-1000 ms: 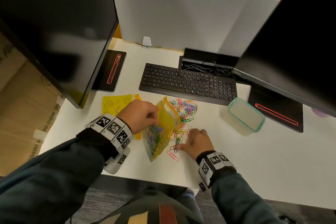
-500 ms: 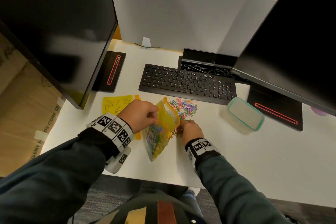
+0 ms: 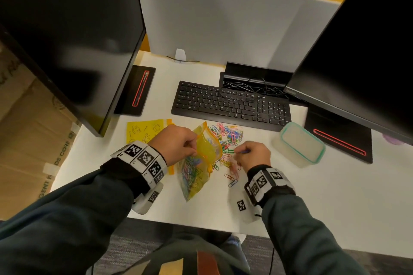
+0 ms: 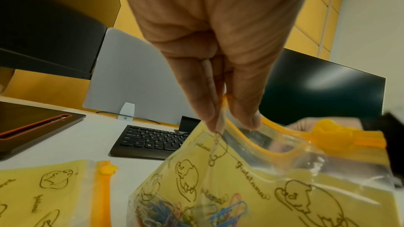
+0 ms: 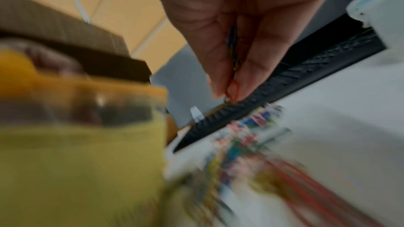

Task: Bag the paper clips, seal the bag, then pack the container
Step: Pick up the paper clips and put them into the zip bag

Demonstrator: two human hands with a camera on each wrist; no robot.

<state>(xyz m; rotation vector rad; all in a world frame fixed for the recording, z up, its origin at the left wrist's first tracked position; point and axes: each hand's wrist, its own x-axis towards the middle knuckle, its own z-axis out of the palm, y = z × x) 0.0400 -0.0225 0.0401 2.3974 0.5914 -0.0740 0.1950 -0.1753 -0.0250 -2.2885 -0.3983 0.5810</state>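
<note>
On the white desk, in front of the black keyboard: yellow zip bag partly filled, mouth pinched open by left hand. Right of it, loose coloured paper clips, then the teal-rimmed container standing open. Above the pile, right hand pinching a few clips between thumb and fingertips.

Glossy clear-and-yellow plastic bag, smooth matt white desk, frosted plastic container.
</note>
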